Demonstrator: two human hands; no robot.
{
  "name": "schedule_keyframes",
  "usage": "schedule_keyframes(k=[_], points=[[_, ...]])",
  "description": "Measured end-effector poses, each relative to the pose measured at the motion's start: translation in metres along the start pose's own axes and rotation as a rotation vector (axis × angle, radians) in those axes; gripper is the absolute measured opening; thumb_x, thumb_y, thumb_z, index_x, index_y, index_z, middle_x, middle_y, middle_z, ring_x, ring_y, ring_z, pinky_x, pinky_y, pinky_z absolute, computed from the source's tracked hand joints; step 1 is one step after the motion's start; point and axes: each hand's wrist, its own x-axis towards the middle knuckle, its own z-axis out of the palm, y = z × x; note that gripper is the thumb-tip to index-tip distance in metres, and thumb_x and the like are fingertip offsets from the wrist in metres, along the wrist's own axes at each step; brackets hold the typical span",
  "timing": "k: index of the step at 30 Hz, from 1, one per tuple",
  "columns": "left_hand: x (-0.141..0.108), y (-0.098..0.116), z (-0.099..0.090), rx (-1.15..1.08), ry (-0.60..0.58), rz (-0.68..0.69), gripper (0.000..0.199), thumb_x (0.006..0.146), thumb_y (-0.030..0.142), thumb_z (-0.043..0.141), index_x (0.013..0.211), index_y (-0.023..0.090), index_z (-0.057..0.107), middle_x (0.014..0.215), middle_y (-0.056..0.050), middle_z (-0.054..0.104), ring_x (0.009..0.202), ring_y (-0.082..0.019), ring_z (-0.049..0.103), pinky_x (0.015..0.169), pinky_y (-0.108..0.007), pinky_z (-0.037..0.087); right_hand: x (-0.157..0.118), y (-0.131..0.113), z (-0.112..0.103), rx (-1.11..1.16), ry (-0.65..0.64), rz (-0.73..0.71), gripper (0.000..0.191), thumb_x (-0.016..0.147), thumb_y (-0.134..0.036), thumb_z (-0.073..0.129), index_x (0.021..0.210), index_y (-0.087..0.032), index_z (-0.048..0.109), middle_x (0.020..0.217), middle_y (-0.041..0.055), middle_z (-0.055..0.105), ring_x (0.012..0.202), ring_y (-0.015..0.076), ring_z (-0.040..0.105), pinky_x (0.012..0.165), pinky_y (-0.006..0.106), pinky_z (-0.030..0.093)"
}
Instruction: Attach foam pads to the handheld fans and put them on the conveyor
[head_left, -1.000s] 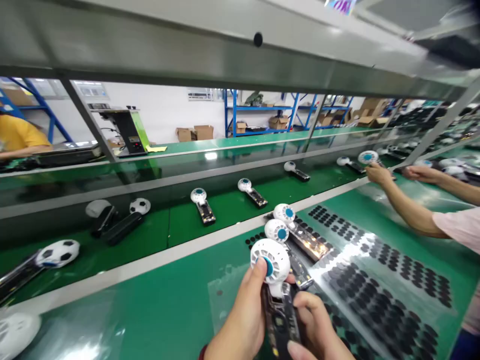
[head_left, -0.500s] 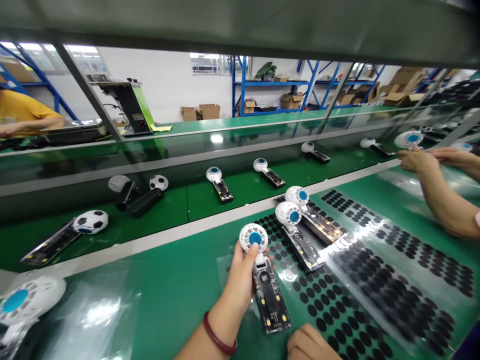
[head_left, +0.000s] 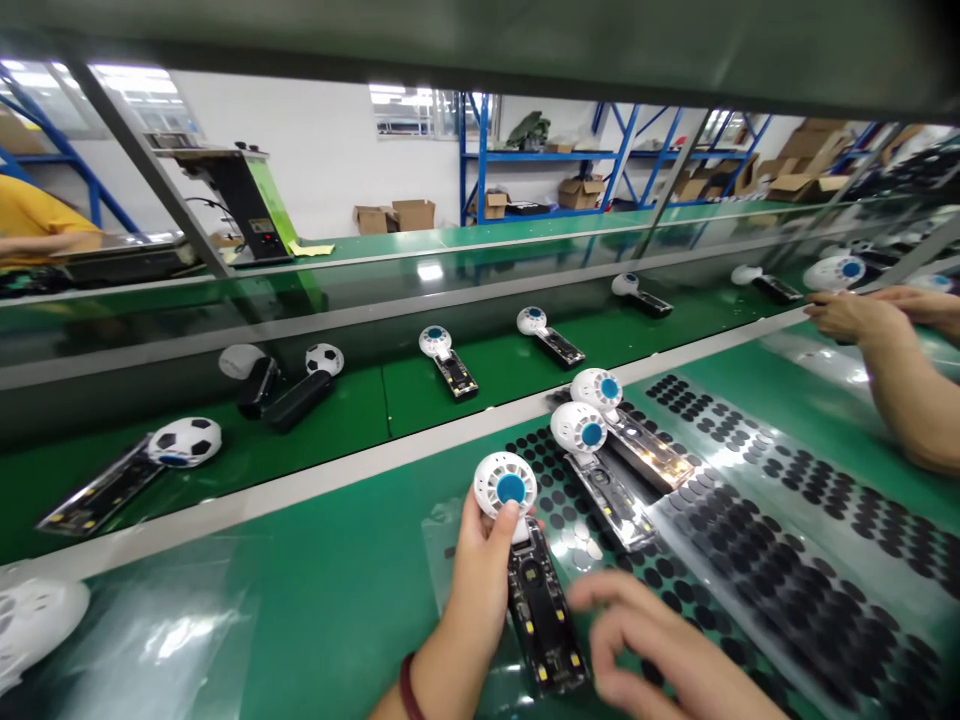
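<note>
My left hand [head_left: 480, 560] is closed round the neck of a device with a white vented round head [head_left: 491, 480] and a black body with yellow LEDs [head_left: 541, 610]. Its thumb lies at the edge of the blue disc on the head. Beside the body's right side is my right hand [head_left: 645, 640], blurred, its fingers apart and nothing visible in them. Two similar devices [head_left: 607, 490] lie just beyond, on clear sheets of black round stickers [head_left: 810, 580]. A few pale discs [head_left: 581, 545] show on the near sheet.
A green conveyor belt [head_left: 360, 390] runs behind a pale rail, carrying several devices, some with football-patterned heads [head_left: 186, 441]. Clear plastic [head_left: 180, 610] and another white head [head_left: 37, 620] are at left. A co-worker's hands [head_left: 862, 315] hold a similar device at right.
My right hand has risen from the bottom edge towards the held device, its fingers spreading. Devices on the belt have shifted slightly right, and the camera view has moved a little.
</note>
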Motion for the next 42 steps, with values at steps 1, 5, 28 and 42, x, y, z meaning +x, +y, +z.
schedule_keyframes(k=[1, 5, 28, 42], points=[[0.000, 0.001, 0.000, 0.009, 0.005, 0.000, 0.052, 0.069, 0.042, 0.063, 0.112, 0.018, 0.044, 0.088, -0.007, 0.067, 0.076, -0.021, 0.064, 0.073, -0.034, 0.048, 0.010, -0.004, -0.003, 0.034, 0.045, 0.072, 0.012, 0.081, -0.023, 0.049, 0.070, -0.024, 0.053, 0.121, -0.0004, 0.050, 0.114, 0.0174, 0.045, 0.094, 0.028, 0.038], [-0.002, 0.004, -0.001, 0.080, 0.022, 0.042, 0.056, 0.070, 0.040, 0.063, 0.118, 0.017, 0.043, 0.109, -0.010, 0.062, 0.096, -0.024, 0.059, 0.087, -0.036, 0.042, 0.045, -0.012, -0.005, 0.133, 0.083, 0.178, 0.012, 0.080, -0.019, 0.044, 0.069, -0.023, 0.048, 0.138, -0.0006, 0.029, 0.126, 0.0195, 0.031, 0.101, 0.037, 0.029], [-0.006, 0.008, 0.001, 0.160, 0.030, 0.078, 0.056, 0.071, 0.040, 0.061, 0.119, 0.016, 0.043, 0.110, -0.008, 0.063, 0.101, -0.019, 0.057, 0.084, -0.025, 0.042, 0.058, -0.014, -0.003, 0.034, 0.023, 0.092, 0.018, 0.075, -0.006, 0.046, 0.067, -0.021, 0.045, 0.093, -0.0012, 0.047, 0.089, 0.0146, 0.049, 0.081, 0.028, 0.040], [-0.009, 0.012, 0.005, 0.172, 0.083, 0.074, 0.043, 0.068, 0.040, 0.063, 0.102, 0.017, 0.050, 0.106, -0.008, 0.064, 0.099, -0.022, 0.058, 0.084, -0.029, 0.042, 0.056, -0.012, 0.007, -0.016, 0.098, 0.108, 0.015, 0.074, -0.007, 0.047, 0.070, -0.021, 0.048, 0.108, 0.0019, 0.049, 0.104, 0.0170, 0.047, 0.088, 0.030, 0.040]])
